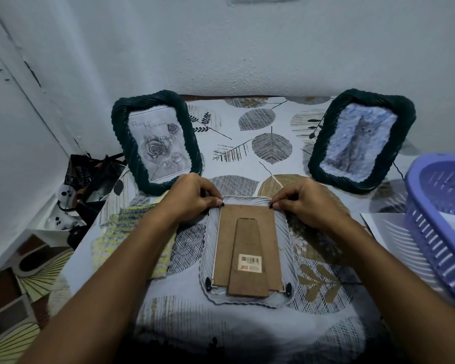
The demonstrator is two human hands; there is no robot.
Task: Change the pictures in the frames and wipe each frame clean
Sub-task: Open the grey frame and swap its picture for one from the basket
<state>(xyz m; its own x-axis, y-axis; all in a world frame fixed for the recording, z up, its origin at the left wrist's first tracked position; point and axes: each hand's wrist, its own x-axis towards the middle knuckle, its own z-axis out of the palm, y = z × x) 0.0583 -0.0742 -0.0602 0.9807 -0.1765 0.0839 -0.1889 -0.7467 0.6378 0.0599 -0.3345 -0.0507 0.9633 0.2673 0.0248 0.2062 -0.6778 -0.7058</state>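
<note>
leaf-print tablecloth (247, 119) bears a clear frame (289, 248) lying face down, centre. left hand (192, 197) and right hand (304, 203) each pinch a far-corner clip, apparently. light, brittle; handle by edges.

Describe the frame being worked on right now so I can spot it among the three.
On the leaf-patterned tablecloth, between the two upright dark green twisted-rim frames, the pale ribbed frame lies face down nearest the person. Only it shows its brown backing board with a barcode sticker, and the left hand and right hand pinch its top clips.
</note>
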